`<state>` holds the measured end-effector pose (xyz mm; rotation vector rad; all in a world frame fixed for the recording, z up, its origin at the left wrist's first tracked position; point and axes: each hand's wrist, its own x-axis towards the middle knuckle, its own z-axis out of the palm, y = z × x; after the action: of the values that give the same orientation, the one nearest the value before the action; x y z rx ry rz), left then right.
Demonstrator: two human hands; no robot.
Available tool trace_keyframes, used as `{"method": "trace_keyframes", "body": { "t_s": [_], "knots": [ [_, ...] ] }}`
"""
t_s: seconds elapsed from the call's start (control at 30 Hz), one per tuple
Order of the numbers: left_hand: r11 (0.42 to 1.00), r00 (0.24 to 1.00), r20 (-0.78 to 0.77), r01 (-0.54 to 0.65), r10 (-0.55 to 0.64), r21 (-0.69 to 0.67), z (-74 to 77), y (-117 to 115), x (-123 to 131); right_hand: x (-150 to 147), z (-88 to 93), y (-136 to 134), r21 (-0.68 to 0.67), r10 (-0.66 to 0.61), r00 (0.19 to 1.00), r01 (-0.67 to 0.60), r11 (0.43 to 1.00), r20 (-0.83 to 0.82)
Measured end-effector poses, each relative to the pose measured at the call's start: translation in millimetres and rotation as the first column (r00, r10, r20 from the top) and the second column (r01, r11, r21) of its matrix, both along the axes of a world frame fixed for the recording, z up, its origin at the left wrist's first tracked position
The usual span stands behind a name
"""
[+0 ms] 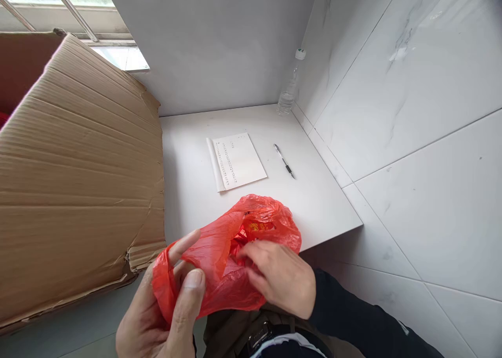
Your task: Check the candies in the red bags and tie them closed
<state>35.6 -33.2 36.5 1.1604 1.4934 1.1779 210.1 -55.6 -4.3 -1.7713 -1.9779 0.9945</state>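
Note:
A thin red plastic bag (pixel 235 253) with yellow print is held up at the near edge of a white table (pixel 188 191). My left hand (pixel 164 311) grips its left end, thumb on top and the film wrapped over the fingers. My right hand (pixel 280 277), in a dark sleeve, pinches the bag's middle with its fingers curled into the folds. The bag's far part bulges above the table edge.
A large cardboard box flap (pixel 78 180) fills the left side. On the table lie a printed sheet of paper (pixel 237 161) and a pen (pixel 284 161). A clear water bottle (pixel 289 89) stands in the back corner. Marble-tiled wall (pixel 411 112) rises at right.

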Motion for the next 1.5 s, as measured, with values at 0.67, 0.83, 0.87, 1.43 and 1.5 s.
{"method": "trace_keyframes", "body": {
  "t_s": [0.67, 0.83, 0.87, 1.43, 1.5],
  "knots": [
    [0.981, 0.979, -0.063, 0.193, -0.192, 0.011, -2.4, -5, 9, 16, -17.5, 22, -0.050, -0.066, 0.900, 0.097, 0.994, 0.431],
    [0.991, 0.989, -0.069, 0.133, -0.133, -0.017, -2.9, -4, 8, 30, -12.1, 14, -0.008, -0.148, 0.901, 0.165, 0.986, 0.409],
    [0.992, 0.990, -0.066, 0.128, -0.128, -0.017, -2.8, -4, 9, 32, -11.7, 14, -0.003, -0.164, 0.895, 0.182, 0.983, 0.414],
    [0.990, 0.988, -0.065, 0.137, -0.139, -0.037, 2.1, -5, 12, 26, -3.8, 19, 0.109, -0.142, 0.882, 0.104, 0.989, 0.448],
    [0.991, 0.989, -0.065, 0.131, -0.133, -0.036, 2.6, -5, 14, 16, -11.0, 19, 0.074, -0.084, 0.912, 0.059, 0.995, 0.400]
  ]
}}
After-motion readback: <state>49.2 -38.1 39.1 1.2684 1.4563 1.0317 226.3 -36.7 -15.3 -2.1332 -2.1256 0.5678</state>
